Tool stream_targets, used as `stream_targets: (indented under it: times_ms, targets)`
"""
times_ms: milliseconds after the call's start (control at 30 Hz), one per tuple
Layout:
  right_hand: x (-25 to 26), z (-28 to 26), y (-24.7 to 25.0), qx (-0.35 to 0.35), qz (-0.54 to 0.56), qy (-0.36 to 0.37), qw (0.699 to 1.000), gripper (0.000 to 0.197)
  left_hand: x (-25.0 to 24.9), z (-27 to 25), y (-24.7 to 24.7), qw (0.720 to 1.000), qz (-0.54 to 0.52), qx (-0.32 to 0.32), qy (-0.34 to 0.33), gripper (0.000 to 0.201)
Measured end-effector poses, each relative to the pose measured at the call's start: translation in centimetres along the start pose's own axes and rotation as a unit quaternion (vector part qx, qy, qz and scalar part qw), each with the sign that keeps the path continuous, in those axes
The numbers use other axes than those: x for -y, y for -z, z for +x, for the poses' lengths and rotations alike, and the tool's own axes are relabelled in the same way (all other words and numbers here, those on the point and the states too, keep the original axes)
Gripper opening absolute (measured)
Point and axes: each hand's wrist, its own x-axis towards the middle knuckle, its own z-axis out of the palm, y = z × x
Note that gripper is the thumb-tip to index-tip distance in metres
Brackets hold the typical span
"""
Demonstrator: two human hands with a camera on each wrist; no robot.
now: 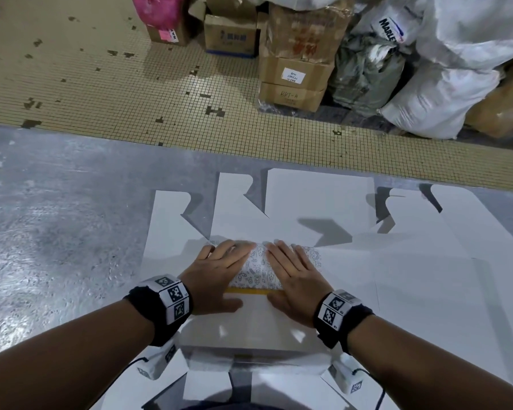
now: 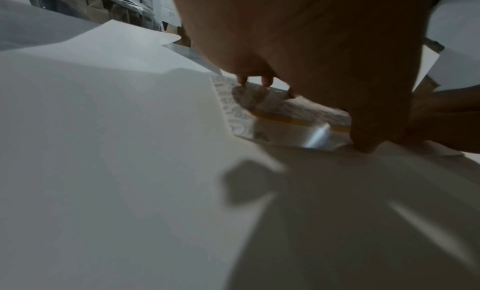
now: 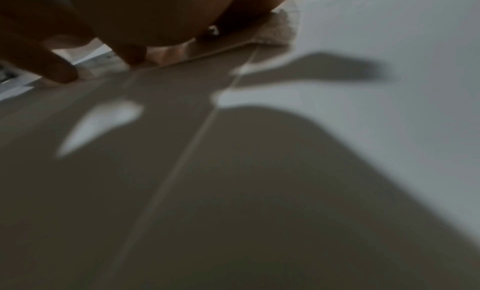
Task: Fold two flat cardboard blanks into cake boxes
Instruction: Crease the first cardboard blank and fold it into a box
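A white cardboard blank lies spread on the floor in front of me, with notched flaps at its far edge. One panel is folded over, showing a printed patterned face with a yellow strip along its near edge. My left hand and right hand lie flat side by side on that folded panel, fingers straight, pressing it down. In the left wrist view the patterned panel shows under the left hand. A second white blank lies flat to the right.
Grey concrete floor meets a strip of small beige tiles beyond the blanks. Stacked brown cartons, a pink bag and white sacks stand at the back. More white flaps lie near my body.
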Motion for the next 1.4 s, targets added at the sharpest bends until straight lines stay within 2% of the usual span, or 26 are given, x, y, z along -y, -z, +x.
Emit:
stream_targets:
  times_ms: [167, 333, 433, 633, 867, 933, 1033, 1133, 1300, 1400]
  targets:
    - [-0.1, 0.2, -0.2, 0.008, 0.015, -0.002, 1.000, 0.088, -0.4, -0.1, 0.2, 0.999, -0.026, 0.020, 0.032, 0.114]
    - [-0.1, 0.2, 0.3, 0.012, 0.045, -0.012, 0.999, 0.089, -0.7, -0.1, -0.3, 0.999, 0.006, -0.025, 0.033, 0.099]
    - [0.0, 0.2, 0.4, 0.016, 0.045, -0.015, 0.999, 0.089, -1.1, 0.1, -0.7, 0.998, 0.006, -0.035, 0.042, 0.097]
    - [0.0, -0.1, -0.1, -0.005, 0.042, -0.045, 0.998, 0.090, -1.3, 0.8, 0.1, 0.999, 0.012, -0.007, 0.035, 0.099]
    - [-0.7, 0.0, 0.6, 0.047, 0.076, -0.031, 0.996, 0.093, -2.0, 1.1, -1.3, 0.999, 0.005, 0.006, 0.042, 0.105]
    - [-0.6, -0.3, 1.1, 0.053, 0.097, -0.048, 0.993, 0.097, -1.9, 1.3, -1.1, 0.999, 0.000, 0.009, 0.047, 0.104]
    - [-0.7, -1.7, 0.9, 0.024, 0.109, -0.115, 0.987, 0.105, -1.5, 1.8, -0.5, 0.998, -0.010, 0.036, 0.051, 0.101]
    - [-0.7, -2.9, 0.3, 0.006, 0.089, -0.132, 0.987, 0.101, -1.7, 1.9, -0.4, 0.998, 0.000, 0.043, 0.049, 0.098]
    - [-1.1, -2.8, 1.4, 0.084, 0.124, -0.154, 0.977, 0.107, -1.7, 1.2, -1.2, 0.999, -0.009, 0.026, 0.038, 0.096]
    - [-1.2, -2.8, 1.8, 0.107, 0.119, -0.159, 0.974, 0.103, -1.3, 0.2, -0.8, 0.995, -0.046, 0.012, 0.093, 0.108]
